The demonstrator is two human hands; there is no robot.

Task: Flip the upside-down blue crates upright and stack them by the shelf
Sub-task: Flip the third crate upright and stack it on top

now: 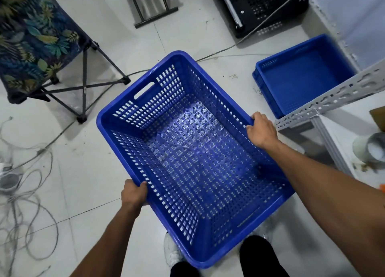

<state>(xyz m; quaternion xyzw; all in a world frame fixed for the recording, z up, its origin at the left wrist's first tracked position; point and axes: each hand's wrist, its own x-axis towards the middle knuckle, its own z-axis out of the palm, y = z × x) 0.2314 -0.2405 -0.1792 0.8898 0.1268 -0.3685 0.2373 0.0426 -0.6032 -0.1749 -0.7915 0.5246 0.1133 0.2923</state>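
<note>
A large blue perforated crate [187, 151] is upright, open side up, held above the tiled floor in front of me. My left hand [134, 193] grips its left long rim, thumb inside. My right hand [261, 129] grips the right long rim near the far corner. A shallower blue crate [302, 78] sits upright on the floor at the right, against the white metal shelf [325, 105].
A folding chair with leaf-print fabric [39, 41] stands at the left. Loose cables [27, 193] lie on the floor at the far left. A black perforated crate [262, 5] and a black metal stand [150, 5] are at the back. A tape roll [370, 149] lies on the shelf.
</note>
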